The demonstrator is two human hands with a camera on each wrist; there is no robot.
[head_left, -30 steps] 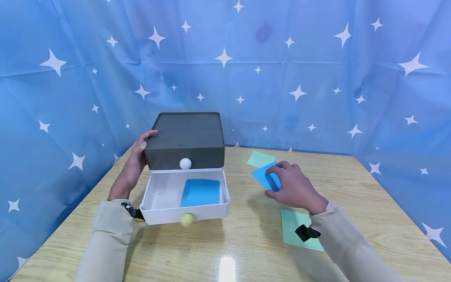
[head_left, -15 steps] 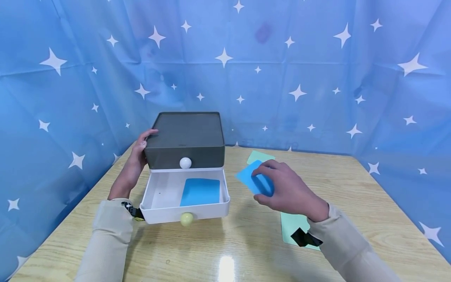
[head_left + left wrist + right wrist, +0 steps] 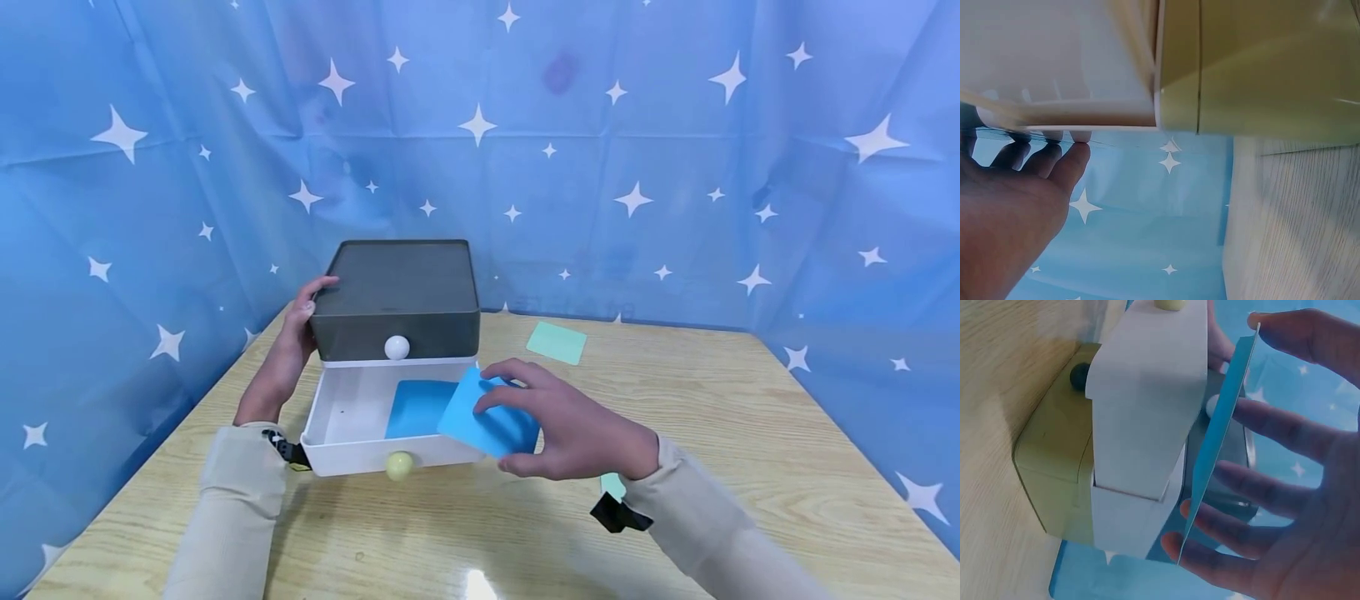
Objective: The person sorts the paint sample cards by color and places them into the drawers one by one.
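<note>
My right hand (image 3: 558, 417) pinches a thin blue card (image 3: 483, 421) between thumb and fingertips, over the right front corner of a pulled-out white drawer (image 3: 352, 458). In the right wrist view this card (image 3: 1219, 428) is almost edge-on, with spread fingers along it. Another blue card (image 3: 420, 408) lies in the drawer's right half, partly hidden by the held one. The drawer has a pale yellow knob (image 3: 400, 466) and belongs to a small drawer unit with a dark grey top (image 3: 405, 279). My left hand (image 3: 288, 350) rests against the unit's left side, fingertips at the top edge.
On the wooden table (image 3: 765, 433), a light green card (image 3: 557, 342) lies behind my right hand. A second green card (image 3: 612, 485) is mostly covered by my right wrist. Below the white drawer sits an olive section (image 3: 1054, 469) with a dark knob. A starry blue curtain (image 3: 570, 167) hangs behind.
My right hand has carried the blue card leftward and slightly down, from beside the far green card to the open drawer's corner. The left hand and the drawer unit stay in place.
</note>
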